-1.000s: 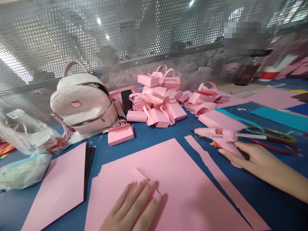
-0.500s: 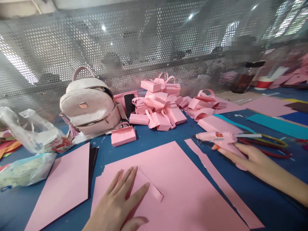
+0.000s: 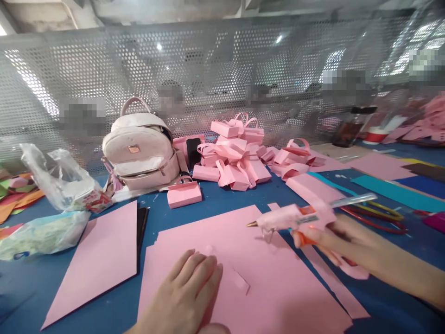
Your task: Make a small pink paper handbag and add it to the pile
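Note:
My right hand (image 3: pixel 333 241) is wrapped around a pink hot glue gun (image 3: pixel 295 217), its fingers at the orange trigger. The brass nozzle points left above a large pink sheet (image 3: pixel 278 278), and a clear glue stick (image 3: pixel 354 200) sticks out of the back. Over that sheet, my left hand (image 3: pixel 187 290) is closed, with fingers bent and together on a small pink paper piece (image 3: pixel 240 281). Much of this piece blends with the sheet or is hidden under the hand; a narrow flap shows to the right of the fingers.
Behind the sheet lie a small pink paper bag (image 3: pixel 184 194) and a pile of pink paper bags (image 3: pixel 236 157). A white backpack (image 3: pixel 139 148) stands at the perforated screen. Pink board (image 3: pixel 100 260) and plastic bags (image 3: pixel 45 236) are left; a torn pink strip (image 3: pixel 333 278) is right.
My right hand has lifted the glue gun and brought it left over the pink sheet. My left fingers, spread before, have drawn together and bent. The view has shifted slightly.

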A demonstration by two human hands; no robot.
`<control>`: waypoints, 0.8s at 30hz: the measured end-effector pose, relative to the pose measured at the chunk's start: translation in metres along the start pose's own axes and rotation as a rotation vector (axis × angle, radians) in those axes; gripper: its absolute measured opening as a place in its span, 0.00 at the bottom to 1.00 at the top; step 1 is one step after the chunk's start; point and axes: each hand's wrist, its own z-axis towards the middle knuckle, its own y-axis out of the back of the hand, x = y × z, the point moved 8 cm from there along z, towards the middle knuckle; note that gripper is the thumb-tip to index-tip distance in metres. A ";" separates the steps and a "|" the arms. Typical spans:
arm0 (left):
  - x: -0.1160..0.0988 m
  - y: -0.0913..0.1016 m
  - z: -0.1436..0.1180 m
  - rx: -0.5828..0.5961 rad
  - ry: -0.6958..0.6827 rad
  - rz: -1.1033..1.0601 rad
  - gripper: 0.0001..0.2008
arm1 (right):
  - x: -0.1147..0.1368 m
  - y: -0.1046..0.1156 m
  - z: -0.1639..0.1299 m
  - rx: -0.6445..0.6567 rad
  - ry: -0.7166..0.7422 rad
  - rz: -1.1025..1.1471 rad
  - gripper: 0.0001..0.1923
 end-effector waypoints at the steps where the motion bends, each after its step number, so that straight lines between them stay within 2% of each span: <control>1: 0.000 -0.002 -0.002 -0.012 0.001 -0.003 0.38 | 0.009 -0.009 -0.002 0.044 -0.002 -0.018 0.37; 4: 0.000 -0.001 -0.005 -0.042 0.001 0.018 0.39 | 0.041 -0.038 -0.004 0.198 0.020 -0.029 0.33; 7: 0.000 0.009 -0.001 -0.029 -0.017 0.042 0.40 | 0.068 -0.062 0.001 0.309 0.064 -0.083 0.29; 12: 0.000 0.025 0.007 0.029 -0.063 0.044 0.39 | 0.080 -0.087 0.016 0.442 0.141 -0.173 0.27; 16: 0.002 0.024 0.007 0.025 -0.053 0.030 0.38 | 0.083 -0.095 0.021 0.488 0.188 -0.226 0.25; 24: 0.005 0.023 0.006 -0.012 -0.040 0.024 0.36 | 0.114 -0.094 0.020 0.483 0.364 -0.291 0.22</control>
